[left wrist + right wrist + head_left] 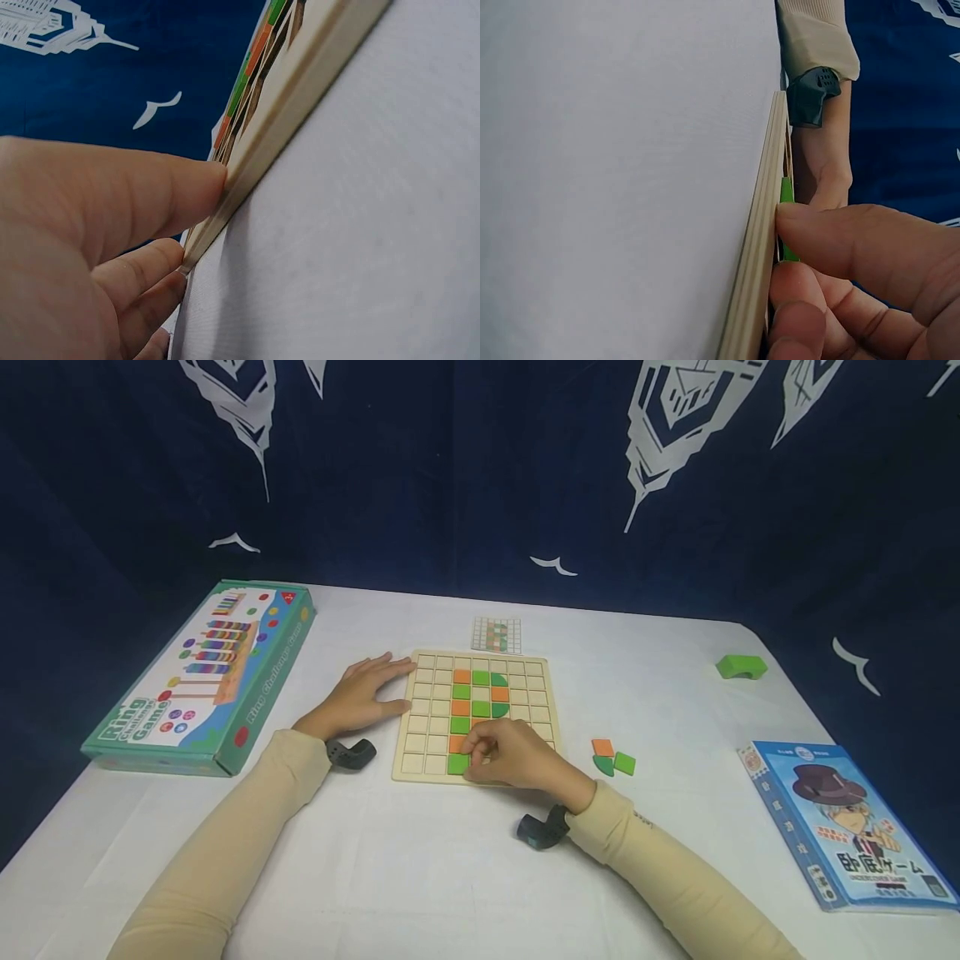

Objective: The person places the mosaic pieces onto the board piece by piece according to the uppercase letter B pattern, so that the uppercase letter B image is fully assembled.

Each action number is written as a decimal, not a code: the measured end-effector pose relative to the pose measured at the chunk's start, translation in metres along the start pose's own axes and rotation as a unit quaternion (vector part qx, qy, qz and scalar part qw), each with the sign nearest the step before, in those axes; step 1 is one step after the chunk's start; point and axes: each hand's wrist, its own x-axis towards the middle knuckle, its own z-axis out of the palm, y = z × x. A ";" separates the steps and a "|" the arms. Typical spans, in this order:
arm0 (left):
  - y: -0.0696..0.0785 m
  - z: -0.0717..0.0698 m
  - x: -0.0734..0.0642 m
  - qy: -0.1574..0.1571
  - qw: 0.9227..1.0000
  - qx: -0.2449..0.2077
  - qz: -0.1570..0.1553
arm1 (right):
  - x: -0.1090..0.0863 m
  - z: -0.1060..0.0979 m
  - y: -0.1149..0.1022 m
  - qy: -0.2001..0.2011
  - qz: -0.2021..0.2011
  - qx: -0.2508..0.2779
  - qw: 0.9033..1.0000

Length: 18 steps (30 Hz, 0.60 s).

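A wooden grid board [416,762] lies on the white table, with green and orange tiles set in part of its cells. My left hand [363,693] rests at its left edge with fingers spread. In the left wrist view, the thumb [180,191] touches the board's rim. My right hand [517,756] is over the lower middle of the board, fingers curled, hiding some cells. Its thumb and forefinger pinch a green square tile [457,764] at the bottom row. The right wrist view shows that green tile [787,189] partly behind the thumb.
A pattern card [497,635] lies behind the board. Right of the board are a loose orange tile [602,747], a green quarter-round [603,766] and a green square [624,763]. A ring game box [202,677], a blue box [855,827] and a green arch block [741,667] stand farther out.
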 end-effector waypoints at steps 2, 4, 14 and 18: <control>0.000 0.000 0.000 0.000 1.000 0.002 -0.001 | 0.001 0.000 -0.001 -0.001 0.004 -0.002 1.000; 0.000 0.000 0.000 -0.001 1.000 0.002 -0.001 | 0.001 0.000 -0.001 -0.002 0.001 -0.004 1.000; -0.003 0.000 -0.001 0.001 1.000 0.003 0.002 | -0.001 -0.006 0.005 -0.028 -0.032 0.032 0.999; -0.003 0.000 -0.001 0.002 1.000 0.001 0.004 | -0.006 -0.014 0.010 -0.039 -0.025 0.092 0.995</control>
